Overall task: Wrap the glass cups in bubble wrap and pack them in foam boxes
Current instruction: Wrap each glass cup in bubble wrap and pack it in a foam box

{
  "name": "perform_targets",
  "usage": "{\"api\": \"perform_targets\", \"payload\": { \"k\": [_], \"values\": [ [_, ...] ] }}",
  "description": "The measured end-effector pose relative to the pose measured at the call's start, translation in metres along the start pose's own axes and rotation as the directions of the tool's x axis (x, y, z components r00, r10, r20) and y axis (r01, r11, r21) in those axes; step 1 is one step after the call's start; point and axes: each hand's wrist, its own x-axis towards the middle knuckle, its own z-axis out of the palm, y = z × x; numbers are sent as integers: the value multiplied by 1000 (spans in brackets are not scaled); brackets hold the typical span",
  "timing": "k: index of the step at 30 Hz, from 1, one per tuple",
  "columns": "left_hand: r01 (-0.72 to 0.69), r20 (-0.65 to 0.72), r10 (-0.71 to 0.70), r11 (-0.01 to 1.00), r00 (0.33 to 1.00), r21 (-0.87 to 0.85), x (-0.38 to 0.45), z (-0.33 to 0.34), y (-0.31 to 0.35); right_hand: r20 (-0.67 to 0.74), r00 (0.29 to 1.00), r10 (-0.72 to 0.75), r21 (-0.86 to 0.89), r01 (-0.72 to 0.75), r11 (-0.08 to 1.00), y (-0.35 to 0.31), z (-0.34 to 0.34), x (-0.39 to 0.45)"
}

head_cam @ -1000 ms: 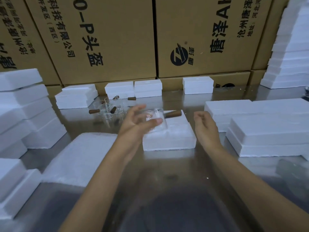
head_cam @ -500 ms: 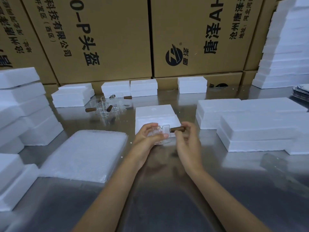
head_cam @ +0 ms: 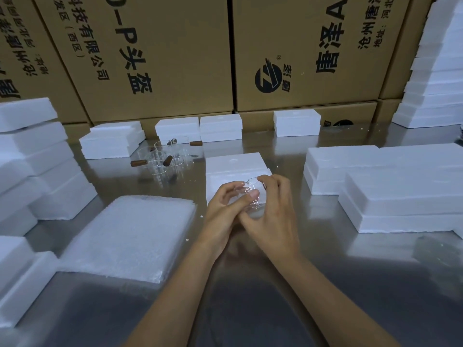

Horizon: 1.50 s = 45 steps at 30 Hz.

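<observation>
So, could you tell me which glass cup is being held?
The cup in front of the foam box, gripped by both hands; the others stand untouched farther back left.

The foam boxes (head_cam: 406, 194) are plain white, the cartons (head_cam: 155, 58) are brown with black print, the counter (head_cam: 350, 271) is shiny grey, and the cup handles (head_cam: 138, 163) are dark brown.

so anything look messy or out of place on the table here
A little. White foam crumbs are scattered on the steel table, near the bubble wrap stack. The spare glass cups sit in a loose cluster, handles pointing different ways. The cup in both hands looks intact.
</observation>
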Motion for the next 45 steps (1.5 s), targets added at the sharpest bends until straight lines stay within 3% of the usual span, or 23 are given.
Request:
{"api": "perform_targets", "payload": {
  "k": [9, 15, 18, 20, 23, 25, 28, 31, 35, 37, 41, 43, 45],
  "values": [
    [159, 155, -139, 979, 978, -123, -13, 1, 10, -35, 997, 62, 166, -55, 984, -7, -11, 6],
    [-7, 62, 16, 989, 998, -145, -16, 4, 16, -21, 995, 96, 260, -87, 962, -16, -12, 3],
    [-55, 20, 57, 995, 998, -78, -16, 4, 15, 3, 982, 190, 363, -178, 915, -23, -12, 3],
    [-64, 12, 65, 997, 998, -32, -15, 6, 17, 52, 953, 299, 491, -285, 823, -24, -14, 6],
    [-90, -12, 91, 996, 996, 29, -13, 4, 18, 212, 862, 460, 648, -477, 594, -26, -22, 11],
    [-174, -44, 184, 971, 982, 166, -14, 3, 16, 330, 795, 510, 701, -568, 431, -27, -26, 13],
    [-310, -2, 356, 818, 935, 485, -20, 4, 15, 469, 717, 516, 734, -641, 223, -27, -29, 14],
    [-428, 114, 467, 649, 877, 629, -19, 4, 12, 527, 695, 489, 735, -662, 147, -27, -30, 15],
    [-449, 135, 503, 578, 853, 682, -17, -1, 12, 538, 726, 429, 731, -655, 193, -29, -31, 15],
    [-468, 121, 552, 547, 825, 694, -15, -4, 12, 460, 755, 467, 702, -631, 330, -31, -31, 15],
    [-419, 71, 567, 512, 821, 750, -14, -5, 12, 248, 888, 389, 481, -461, 746, -35, -25, 8],
    [-423, 108, 588, 430, 802, 798, -15, -6, 10, 192, 927, 322, 411, -374, 832, -33, -21, 6],
    [-441, 157, 628, 326, 762, 836, -16, -7, 9, 160, 940, 302, 407, -341, 847, -31, -19, 5]
  ]
}}
